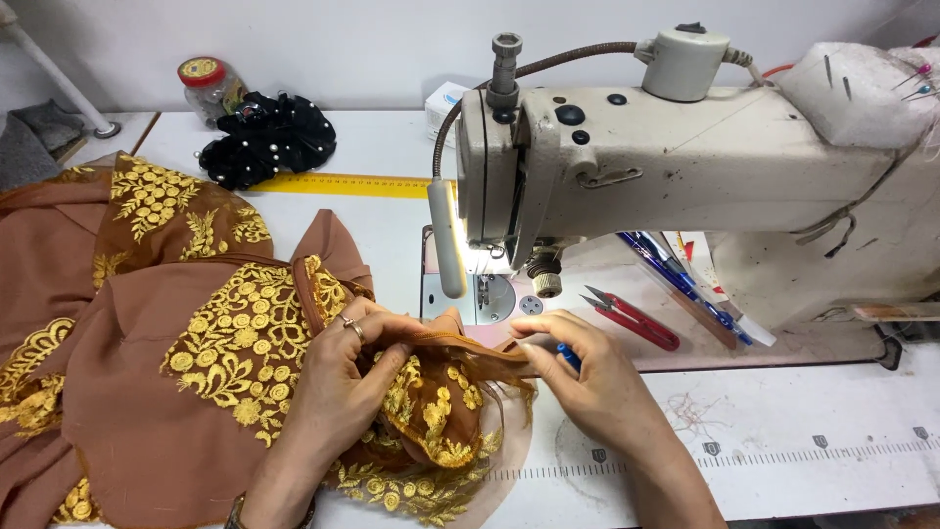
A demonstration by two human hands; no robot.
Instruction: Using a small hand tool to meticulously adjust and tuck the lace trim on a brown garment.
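A brown garment with gold floral embroidery spreads over the left of the white table. My left hand, a ring on one finger, grips a bunched edge of the garment just in front of the sewing machine. My right hand pinches the same brown edge from the right and holds a small blue-handled tool between the fingers. Both hands sit close together below the machine's needle area, where a lamp lights the metal plate.
Red thread snips and blue pens lie under the machine arm. A yellow ruler, a black beaded fabric bundle and a small jar sit at the back. A pincushion tops the machine. Loose threads lie at right.
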